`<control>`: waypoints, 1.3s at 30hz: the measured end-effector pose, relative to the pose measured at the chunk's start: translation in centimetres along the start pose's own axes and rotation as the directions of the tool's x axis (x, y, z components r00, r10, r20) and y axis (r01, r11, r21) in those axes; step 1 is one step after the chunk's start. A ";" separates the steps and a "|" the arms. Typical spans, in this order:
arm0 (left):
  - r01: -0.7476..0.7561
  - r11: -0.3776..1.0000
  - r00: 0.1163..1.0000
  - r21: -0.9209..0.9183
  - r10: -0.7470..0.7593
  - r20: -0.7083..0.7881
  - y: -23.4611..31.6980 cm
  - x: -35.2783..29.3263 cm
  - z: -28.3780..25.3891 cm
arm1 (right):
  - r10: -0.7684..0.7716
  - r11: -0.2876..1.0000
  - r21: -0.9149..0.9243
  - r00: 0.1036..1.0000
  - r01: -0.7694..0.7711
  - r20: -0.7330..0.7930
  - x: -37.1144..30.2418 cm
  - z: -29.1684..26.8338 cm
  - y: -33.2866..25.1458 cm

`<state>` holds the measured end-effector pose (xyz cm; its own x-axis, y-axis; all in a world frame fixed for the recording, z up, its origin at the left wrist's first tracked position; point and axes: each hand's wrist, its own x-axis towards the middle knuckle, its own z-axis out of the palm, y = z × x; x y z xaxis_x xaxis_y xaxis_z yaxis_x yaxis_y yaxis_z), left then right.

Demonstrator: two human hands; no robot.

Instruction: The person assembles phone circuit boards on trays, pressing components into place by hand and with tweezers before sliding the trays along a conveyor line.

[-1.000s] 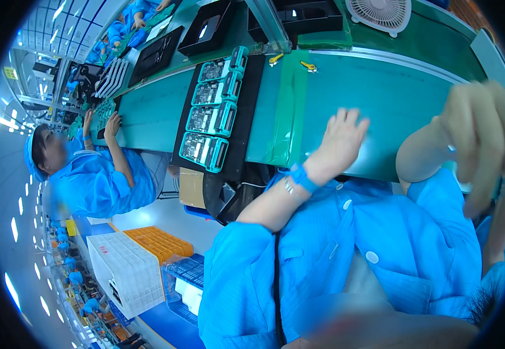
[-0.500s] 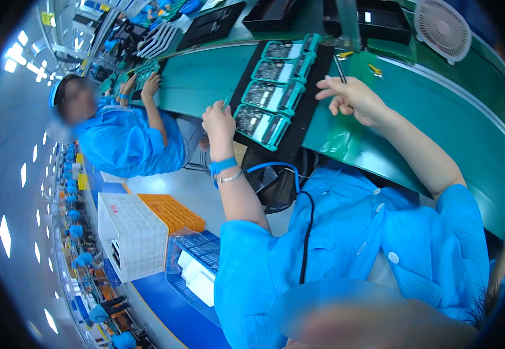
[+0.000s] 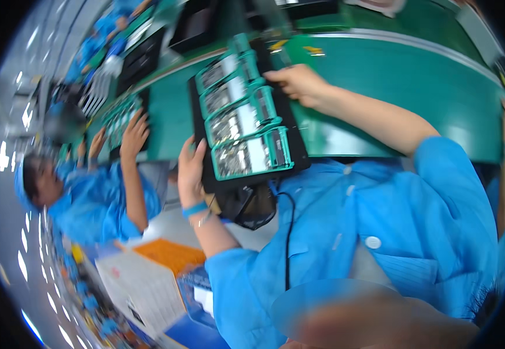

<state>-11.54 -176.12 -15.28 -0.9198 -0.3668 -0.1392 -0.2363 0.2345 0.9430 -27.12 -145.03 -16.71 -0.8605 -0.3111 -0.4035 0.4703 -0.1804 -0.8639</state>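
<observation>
A black tray [image 3: 298, 145] lies tilted on the green work surface in front of me, partly over its near edge. On it sits a row of several green frames [image 3: 216, 170] with silver-and-white circuit boards. My left hand [image 3: 192, 171] grips the tray's left edge near its close corner, thumb by the board frames. At the far right edge of the tray, my right hand [image 3: 302, 84] is closed with its fingertips on the border. Whether a pen-like tool is still in that hand is hidden by blur. A blue strap [image 3: 195, 209] circles my left wrist.
Small yellow tools [image 3: 313, 51] lie beyond my right hand. Black boxes [image 3: 194, 24] stand at the back. A co-worker's hand [image 3: 134, 136] handles similar boards to the left. A white crate [image 3: 142, 285] and an orange crate [image 3: 169, 255] stand below left.
Both hands have come onto the tray's edges; the right one was raised apart from it with a dark pen-like tool. The view has shifted, and the tray now appears farther left.
</observation>
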 end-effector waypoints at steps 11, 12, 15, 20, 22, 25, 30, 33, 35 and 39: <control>-0.106 0.934 0.977 -0.341 0.162 0.139 2.5 -5.2 0.2 | -0.187 0.982 -0.008 0.962 0.190 -0.201 -3.5 2.5 -1.5; -0.087 0.931 0.968 -0.356 0.163 0.190 2.4 -4.6 -0.4 | -0.196 0.979 0.012 0.951 0.205 -0.238 -4.1 3.0 -1.6; -0.130 0.964 0.939 -0.232 0.195 0.283 1.1 -1.4 -2.4 | -0.246 0.968 -0.024 0.927 0.249 -0.283 -4.8 3.6 -0.9; -0.280 0.933 0.791 -0.225 0.357 0.498 0.6 2.9 -3.4 | -0.327 0.944 -0.180 0.861 0.277 -0.391 -7.2 4.2 -0.2; -0.345 0.929 0.793 0.131 0.213 0.571 2.2 4.4 -5.0 | -0.336 0.940 -0.213 0.836 0.267 -0.434 -7.3 4.6 0.2; -0.461 0.876 0.691 0.140 0.255 0.676 1.5 7.6 -6.2 | -0.354 0.900 -0.413 0.788 0.141 -0.503 -7.7 4.7 0.2; -0.672 0.670 0.596 0.314 0.240 0.766 6.7 11.0 -8.5 | -0.658 0.451 -0.891 0.695 0.056 -0.290 -7.5 1.8 -2.2; -0.730 0.632 0.614 0.259 0.441 0.655 8.2 14.7 -6.2 | -0.686 0.402 -0.914 0.681 0.060 -0.257 -7.0 2.0 -5.9; -0.787 0.569 0.588 0.237 0.577 0.568 7.7 17.9 -3.1 | -0.834 0.169 -0.950 0.552 0.262 0.004 -5.2 3.1 -7.5; -0.870 0.449 0.490 0.203 0.744 0.454 7.5 22.0 2.8 | -0.783 -0.060 -0.964 0.587 0.259 0.206 -2.0 8.2 -9.6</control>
<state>-34.44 -179.93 -12.14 -0.7686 0.4034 0.4966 0.6308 0.6075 0.4828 -28.32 -150.36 -5.12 -0.8327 -0.2335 0.5021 -0.4399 0.8298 -0.3435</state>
